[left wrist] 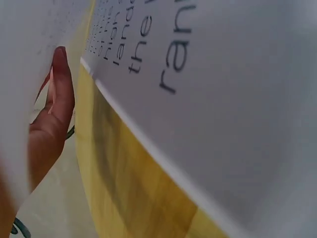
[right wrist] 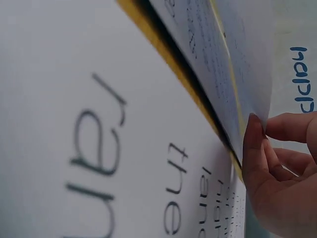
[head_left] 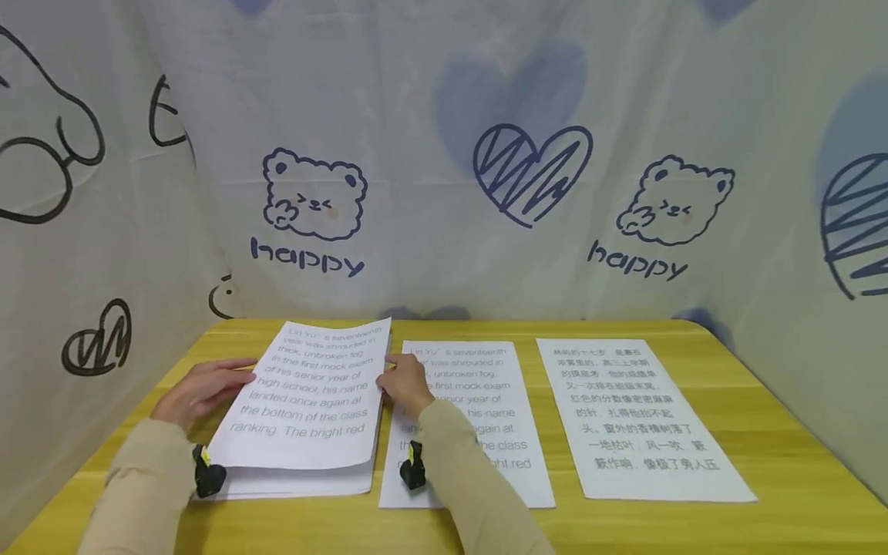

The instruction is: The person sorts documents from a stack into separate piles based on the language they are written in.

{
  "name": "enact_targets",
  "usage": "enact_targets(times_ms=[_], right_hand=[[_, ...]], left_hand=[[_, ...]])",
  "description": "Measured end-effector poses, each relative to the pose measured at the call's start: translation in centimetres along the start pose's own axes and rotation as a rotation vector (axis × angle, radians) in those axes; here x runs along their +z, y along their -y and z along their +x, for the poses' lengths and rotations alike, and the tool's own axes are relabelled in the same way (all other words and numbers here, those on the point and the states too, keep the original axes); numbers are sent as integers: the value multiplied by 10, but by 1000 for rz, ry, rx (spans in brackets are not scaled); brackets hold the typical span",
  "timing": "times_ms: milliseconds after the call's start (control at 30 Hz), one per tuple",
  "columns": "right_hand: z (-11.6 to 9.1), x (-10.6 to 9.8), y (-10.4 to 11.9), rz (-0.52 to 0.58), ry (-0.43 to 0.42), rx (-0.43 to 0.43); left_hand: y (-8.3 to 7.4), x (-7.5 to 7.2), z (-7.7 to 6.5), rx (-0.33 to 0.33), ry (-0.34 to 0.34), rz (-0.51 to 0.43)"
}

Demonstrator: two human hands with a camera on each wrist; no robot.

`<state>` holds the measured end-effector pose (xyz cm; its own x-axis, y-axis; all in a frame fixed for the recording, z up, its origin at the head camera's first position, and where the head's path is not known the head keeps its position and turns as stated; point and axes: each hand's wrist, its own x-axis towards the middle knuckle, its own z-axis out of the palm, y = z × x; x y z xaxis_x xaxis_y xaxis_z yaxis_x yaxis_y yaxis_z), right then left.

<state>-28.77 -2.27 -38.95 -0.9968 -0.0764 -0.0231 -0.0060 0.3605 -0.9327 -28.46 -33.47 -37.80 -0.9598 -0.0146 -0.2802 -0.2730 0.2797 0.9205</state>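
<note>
On the left lies a stack of white paper printed in English. Above it, a printed sheet is raised, its near edge lifted and bowed. My right hand pinches this sheet's right edge between thumb and finger, as the right wrist view also shows. At the left edge, my left hand touches the sheet with fairly straight fingers. In the left wrist view, the sheet partly covers the left hand. Below my right forearm lies another English page, partly hidden by the hand and sleeve.
A page of Chinese print lies at the right of the yellow wood-grain table. White cloth with bear and heart drawings hangs behind and on both sides. Small black devices sit at both wrists.
</note>
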Motion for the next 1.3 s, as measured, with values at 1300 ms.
enact_targets(times_ms=[1300], right_hand=[[0,-18,11,-190,48,-74]], left_hand=[[-30,39,-5,39,-396,32]])
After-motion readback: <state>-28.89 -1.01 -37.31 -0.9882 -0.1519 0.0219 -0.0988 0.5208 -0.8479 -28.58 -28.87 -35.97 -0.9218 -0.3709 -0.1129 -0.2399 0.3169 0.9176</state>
